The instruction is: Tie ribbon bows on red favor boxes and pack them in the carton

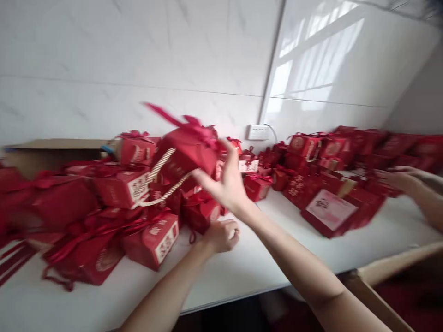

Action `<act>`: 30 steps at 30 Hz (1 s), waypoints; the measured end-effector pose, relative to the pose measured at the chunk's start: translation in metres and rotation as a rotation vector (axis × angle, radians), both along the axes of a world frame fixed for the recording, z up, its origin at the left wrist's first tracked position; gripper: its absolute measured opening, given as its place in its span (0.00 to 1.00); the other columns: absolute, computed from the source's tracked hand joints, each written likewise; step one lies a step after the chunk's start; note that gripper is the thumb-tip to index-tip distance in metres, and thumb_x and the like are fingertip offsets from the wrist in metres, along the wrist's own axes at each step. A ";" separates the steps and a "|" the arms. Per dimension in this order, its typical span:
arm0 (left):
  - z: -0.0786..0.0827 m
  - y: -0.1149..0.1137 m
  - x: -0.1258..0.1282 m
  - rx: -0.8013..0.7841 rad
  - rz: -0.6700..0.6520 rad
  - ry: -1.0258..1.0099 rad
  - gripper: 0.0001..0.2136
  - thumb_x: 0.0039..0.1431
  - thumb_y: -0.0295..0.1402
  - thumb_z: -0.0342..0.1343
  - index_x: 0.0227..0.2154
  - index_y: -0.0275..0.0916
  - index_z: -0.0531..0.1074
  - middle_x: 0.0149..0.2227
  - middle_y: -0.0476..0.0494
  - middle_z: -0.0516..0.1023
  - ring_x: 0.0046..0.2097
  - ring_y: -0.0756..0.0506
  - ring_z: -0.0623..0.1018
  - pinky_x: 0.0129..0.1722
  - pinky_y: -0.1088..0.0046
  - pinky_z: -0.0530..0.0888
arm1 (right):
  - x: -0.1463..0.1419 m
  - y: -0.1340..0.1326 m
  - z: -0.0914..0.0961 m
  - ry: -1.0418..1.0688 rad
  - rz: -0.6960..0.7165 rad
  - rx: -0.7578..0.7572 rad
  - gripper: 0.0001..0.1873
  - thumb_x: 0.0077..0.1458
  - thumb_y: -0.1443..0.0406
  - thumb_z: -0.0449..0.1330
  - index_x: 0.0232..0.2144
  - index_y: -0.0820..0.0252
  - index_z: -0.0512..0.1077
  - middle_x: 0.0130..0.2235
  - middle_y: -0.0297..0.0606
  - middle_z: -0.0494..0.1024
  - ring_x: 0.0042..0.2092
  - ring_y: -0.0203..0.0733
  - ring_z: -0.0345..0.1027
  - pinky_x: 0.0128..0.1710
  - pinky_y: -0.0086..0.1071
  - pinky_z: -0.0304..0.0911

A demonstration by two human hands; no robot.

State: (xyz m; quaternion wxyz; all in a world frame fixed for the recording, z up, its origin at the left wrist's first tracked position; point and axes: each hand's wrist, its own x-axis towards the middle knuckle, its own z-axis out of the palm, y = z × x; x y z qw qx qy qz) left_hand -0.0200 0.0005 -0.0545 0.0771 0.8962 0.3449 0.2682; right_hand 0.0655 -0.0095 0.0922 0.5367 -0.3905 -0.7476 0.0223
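Note:
A red gift box (188, 154) with a cream rope handle and a red ribbon bow hangs tilted and blurred above a pile of similar red boxes (114, 216) on the white table (242, 267). My right hand (224, 184) reaches up to it with fingers stretched and spread. Its fingertips are at the box's right side and do not wrap around it. My left hand (221, 235) rests lower down on the table as a loose fist, beside a red box (154, 240) at the pile's edge. Nothing shows in that fist.
More red boxes (328, 184) cover the table's right and back. Another person's hand (398, 177) reaches in among them from the right. A cardboard carton (51, 150) stands at the back left, another carton (380, 276) sits low right, and a wall socket (258, 132) is on the tiles.

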 end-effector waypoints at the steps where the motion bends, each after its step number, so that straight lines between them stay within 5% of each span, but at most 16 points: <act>1: -0.004 0.000 0.013 -0.019 -0.036 0.001 0.12 0.62 0.36 0.52 0.45 0.36 0.69 0.45 0.41 0.73 0.42 0.46 0.75 0.41 0.64 0.75 | 0.032 0.007 -0.007 0.043 -0.137 -0.003 0.42 0.55 0.49 0.52 0.62 0.58 0.37 0.59 0.52 0.54 0.59 0.49 0.56 0.52 0.43 0.62; 5: -0.007 0.000 0.027 -0.017 -0.086 -0.026 0.04 0.55 0.25 0.53 0.28 0.36 0.72 0.29 0.49 0.76 0.28 0.51 0.74 0.30 0.74 0.71 | 0.146 0.025 -0.049 0.090 -0.643 -0.084 0.48 0.51 0.51 0.57 0.63 0.63 0.35 0.57 0.57 0.53 0.58 0.53 0.55 0.49 0.45 0.64; 8: -0.005 0.000 0.024 0.022 -0.082 -0.052 0.07 0.51 0.22 0.50 0.25 0.37 0.70 0.25 0.51 0.75 0.25 0.52 0.72 0.25 0.76 0.66 | 0.189 0.027 -0.084 0.065 -0.922 -0.292 0.49 0.49 0.49 0.58 0.61 0.70 0.41 0.54 0.62 0.56 0.57 0.60 0.58 0.48 0.47 0.64; 11: -0.005 -0.003 0.026 0.044 -0.097 -0.051 0.08 0.52 0.22 0.48 0.24 0.38 0.70 0.24 0.53 0.74 0.22 0.53 0.70 0.23 0.77 0.63 | 0.198 0.028 -0.112 -0.085 -1.001 -0.567 0.44 0.53 0.49 0.54 0.60 0.73 0.47 0.49 0.62 0.62 0.49 0.63 0.67 0.40 0.48 0.66; 14: -0.006 -0.006 0.030 0.052 -0.128 -0.036 0.08 0.51 0.23 0.48 0.24 0.39 0.69 0.24 0.53 0.75 0.21 0.53 0.69 0.22 0.77 0.62 | 0.195 0.036 -0.124 -0.156 -0.987 -0.626 0.44 0.54 0.50 0.55 0.61 0.76 0.48 0.47 0.63 0.65 0.45 0.64 0.70 0.37 0.47 0.67; 20: -0.006 -0.008 0.028 0.097 -0.100 -0.022 0.07 0.48 0.22 0.50 0.24 0.38 0.70 0.26 0.51 0.77 0.24 0.52 0.73 0.23 0.77 0.64 | 0.187 0.041 -0.098 -0.222 -0.982 -0.686 0.54 0.50 0.48 0.59 0.63 0.82 0.42 0.47 0.72 0.67 0.47 0.71 0.69 0.41 0.54 0.63; 23: -0.006 -0.006 0.028 0.132 -0.076 -0.010 0.06 0.47 0.23 0.50 0.25 0.39 0.70 0.26 0.51 0.78 0.25 0.51 0.74 0.23 0.76 0.65 | 0.154 0.026 -0.078 -0.306 -0.809 -0.607 0.50 0.52 0.46 0.57 0.63 0.74 0.45 0.49 0.67 0.68 0.49 0.67 0.68 0.43 0.52 0.63; 26: -0.004 -0.012 0.029 0.161 -0.098 0.003 0.05 0.46 0.25 0.50 0.24 0.39 0.70 0.25 0.50 0.78 0.23 0.50 0.74 0.22 0.74 0.65 | 0.100 0.004 -0.067 -0.442 -0.270 -0.448 0.33 0.55 0.50 0.55 0.57 0.65 0.58 0.48 0.53 0.72 0.50 0.55 0.69 0.45 0.42 0.64; 30: 0.009 -0.048 0.022 0.458 -0.296 -0.098 0.04 0.44 0.28 0.47 0.20 0.41 0.66 0.17 0.52 0.71 0.18 0.51 0.69 0.18 0.73 0.63 | 0.043 -0.007 -0.065 -0.540 -0.021 -0.502 0.42 0.52 0.46 0.56 0.59 0.68 0.53 0.47 0.55 0.72 0.47 0.57 0.71 0.42 0.43 0.65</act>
